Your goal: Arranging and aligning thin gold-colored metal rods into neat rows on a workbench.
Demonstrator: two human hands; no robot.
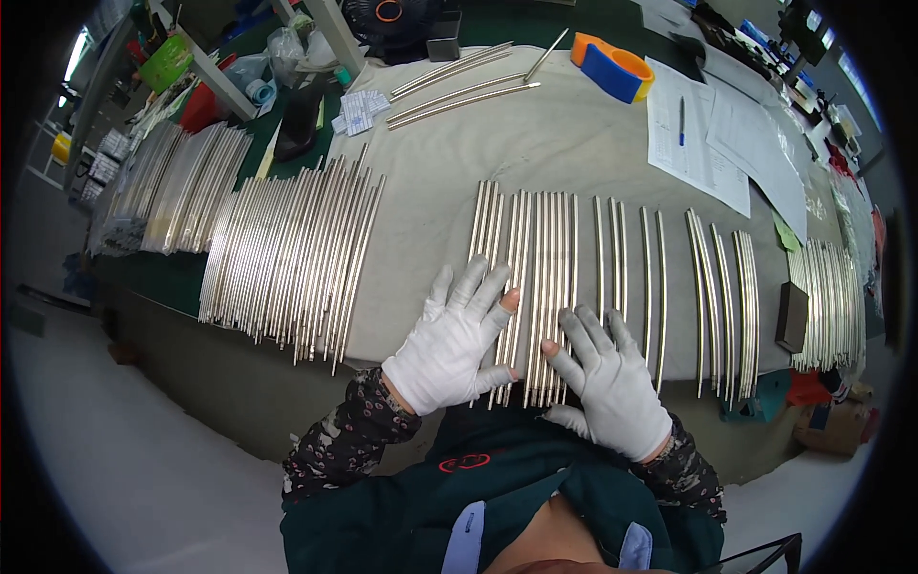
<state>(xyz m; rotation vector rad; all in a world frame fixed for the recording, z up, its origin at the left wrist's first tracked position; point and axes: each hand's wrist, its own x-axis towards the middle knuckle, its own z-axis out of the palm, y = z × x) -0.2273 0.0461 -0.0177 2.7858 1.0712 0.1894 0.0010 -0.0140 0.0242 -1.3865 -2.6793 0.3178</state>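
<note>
Both your gloved hands, left hand (454,344) and right hand (612,383), lie flat, fingers spread (holding nothing), on the rods (540,287) on the bench (430,191).

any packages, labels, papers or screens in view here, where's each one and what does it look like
White printed paper sheets: far right of the table, overlapping, a blue pen on them.
Small white printed slips: far left-centre, loose pile.
Small green sticky note: right edge, square.
Brown cardboard box: below the table's right end.
No screens visible.

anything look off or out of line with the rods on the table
Mostly tidy. The few loose rods at the far edge lie crosswise, unlike the neat rows. Both gloves have cut fingertips: bare tips show on the left hand and right hand.
</note>
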